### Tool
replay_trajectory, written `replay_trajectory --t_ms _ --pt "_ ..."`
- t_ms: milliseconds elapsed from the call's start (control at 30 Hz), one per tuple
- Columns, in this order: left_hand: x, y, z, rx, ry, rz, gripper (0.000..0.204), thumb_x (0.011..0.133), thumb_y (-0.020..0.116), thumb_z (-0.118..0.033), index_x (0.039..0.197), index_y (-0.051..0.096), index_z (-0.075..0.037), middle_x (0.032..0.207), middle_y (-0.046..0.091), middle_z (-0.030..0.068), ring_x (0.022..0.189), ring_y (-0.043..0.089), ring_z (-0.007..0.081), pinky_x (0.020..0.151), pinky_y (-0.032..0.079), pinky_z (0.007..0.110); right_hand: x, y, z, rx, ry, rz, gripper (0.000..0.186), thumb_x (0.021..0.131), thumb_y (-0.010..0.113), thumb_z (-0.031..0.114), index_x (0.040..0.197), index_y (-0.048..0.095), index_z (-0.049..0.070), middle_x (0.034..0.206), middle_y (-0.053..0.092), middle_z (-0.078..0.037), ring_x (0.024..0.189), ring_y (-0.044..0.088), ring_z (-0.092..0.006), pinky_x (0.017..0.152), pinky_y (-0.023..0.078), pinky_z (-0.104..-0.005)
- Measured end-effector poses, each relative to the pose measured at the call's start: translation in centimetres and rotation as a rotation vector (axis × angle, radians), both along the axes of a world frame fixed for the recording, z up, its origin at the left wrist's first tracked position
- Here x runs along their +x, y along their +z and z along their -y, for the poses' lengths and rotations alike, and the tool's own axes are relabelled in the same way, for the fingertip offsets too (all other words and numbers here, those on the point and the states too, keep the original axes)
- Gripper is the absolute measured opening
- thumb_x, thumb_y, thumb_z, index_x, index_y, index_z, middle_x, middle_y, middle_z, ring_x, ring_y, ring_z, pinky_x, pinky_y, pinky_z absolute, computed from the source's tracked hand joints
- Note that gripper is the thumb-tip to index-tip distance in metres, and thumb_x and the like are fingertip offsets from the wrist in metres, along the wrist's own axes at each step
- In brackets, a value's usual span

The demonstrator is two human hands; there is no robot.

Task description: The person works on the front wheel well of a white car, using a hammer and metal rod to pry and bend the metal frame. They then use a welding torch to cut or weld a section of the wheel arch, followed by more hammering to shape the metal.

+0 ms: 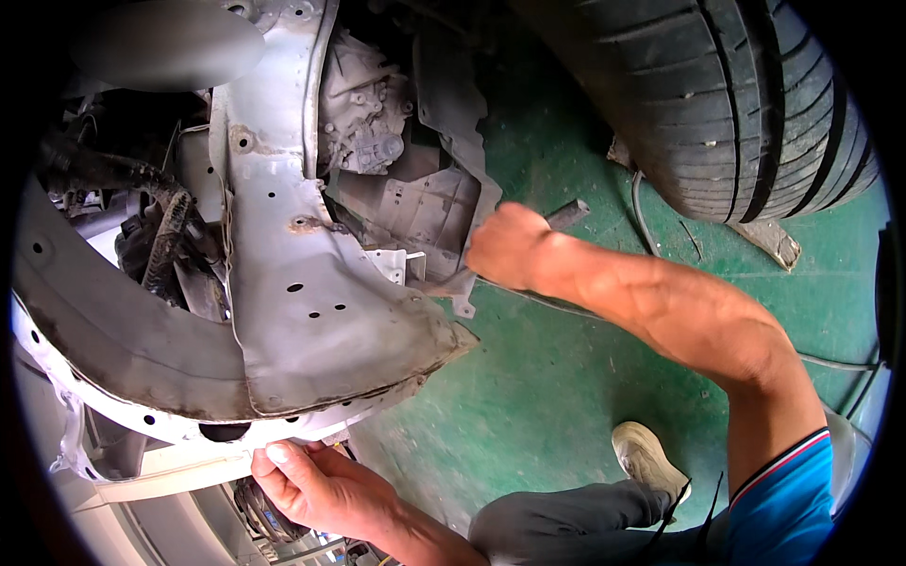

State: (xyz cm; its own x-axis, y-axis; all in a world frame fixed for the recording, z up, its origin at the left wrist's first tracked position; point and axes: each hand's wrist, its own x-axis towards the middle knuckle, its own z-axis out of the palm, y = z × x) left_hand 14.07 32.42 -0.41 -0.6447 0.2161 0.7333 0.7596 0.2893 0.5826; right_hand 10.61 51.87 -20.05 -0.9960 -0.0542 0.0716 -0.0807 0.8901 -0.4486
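At the lower edge of the pale metal car body panel (311,269), my left hand (326,491) is closed, thumb and fingers pressed together by a large hole in the rim. Whether it grips the rim or a small part there is hidden. My right hand (507,247) is a closed fist beside the outer edge of a grey splash shield (444,203), right of the panel. What its curled fingers hold is out of sight. A short grey tube (568,214) shows just past this fist, and a dark cable (543,300) runs beneath the wrist.
A large tyre (717,113) stands at the upper right, with a wood piece (769,243) beneath it. Green floor (528,387) lies below, crossed by a hose (644,217). A cast metal housing (363,113) and dirty hoses (170,231) sit around the panel. My shoe (649,459) is lower right.
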Motion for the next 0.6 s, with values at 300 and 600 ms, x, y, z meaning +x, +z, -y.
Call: replay_trajectory --t_ms 300,600 --pt "-0.2 0.2 0.5 0.016 -0.039 0.019 0.021 0.101 0.059 -0.023 0.101 0.057 -0.002 0.091 0.058 0.002 0.085 0.052 0.0097 0.077 0.043 0.026 0.0 -2.2 1.1 -0.371 -0.296 -0.098 0.026 0.091 0.056 0.023 0.11 0.067 0.01 0.087 0.07 -0.016 0.086 0.068 -0.0374 0.075 0.053 -0.0497" --pt "0.4 -0.3 -0.8 -0.002 0.014 -0.004 0.022 0.101 0.059 -0.024 0.099 0.055 -0.002 0.086 0.053 0.0009 0.083 0.05 0.011 0.079 0.043 0.028 0.2 0.8 -2.1 -0.495 -0.369 -0.196 0.02 0.088 0.053 0.01 0.091 0.072 0.004 0.098 0.072 -0.018 0.094 0.07 -0.0333 0.075 0.055 -0.0461"
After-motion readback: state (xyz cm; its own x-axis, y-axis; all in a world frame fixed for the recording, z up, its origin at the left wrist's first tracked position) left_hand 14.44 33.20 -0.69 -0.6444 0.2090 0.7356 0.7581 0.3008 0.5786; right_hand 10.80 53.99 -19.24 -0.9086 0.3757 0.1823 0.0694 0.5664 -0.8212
